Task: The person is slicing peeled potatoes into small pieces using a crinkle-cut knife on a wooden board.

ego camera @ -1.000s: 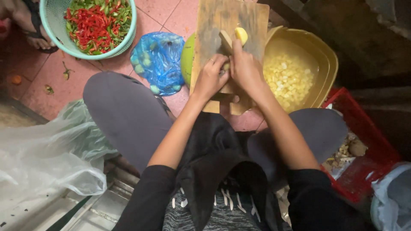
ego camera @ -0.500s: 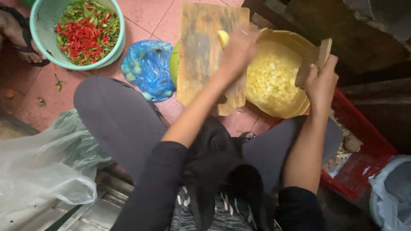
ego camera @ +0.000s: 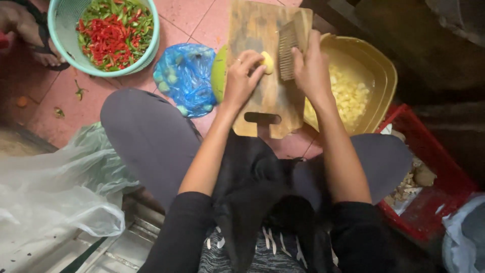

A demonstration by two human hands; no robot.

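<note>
A wooden cutting board (ego camera: 262, 30) with a handle slot lies on the pink tiled floor in front of my knees. My left hand (ego camera: 241, 78) pins a small yellow piece of food (ego camera: 267, 62) to the board with its fingertips. My right hand (ego camera: 310, 65) grips a knife (ego camera: 287, 50) whose ridged blade stands upright just right of the piece. A yellow bowl (ego camera: 381, 81) of pale chopped pieces sits right of the board.
A teal basket (ego camera: 65, 35) of chopped red and green chillies stands at the upper left, a person's sandalled foot (ego camera: 30, 35) beside it. A blue plastic bag (ego camera: 184, 76) with small green fruits lies left of the board. A red crate (ego camera: 434, 187) is at right, clear plastic bags (ego camera: 55, 187) at left.
My right hand swung out over the yellow bowl with the knife, then came back to the board. My left hand stayed on the board with the yellow piece.
</note>
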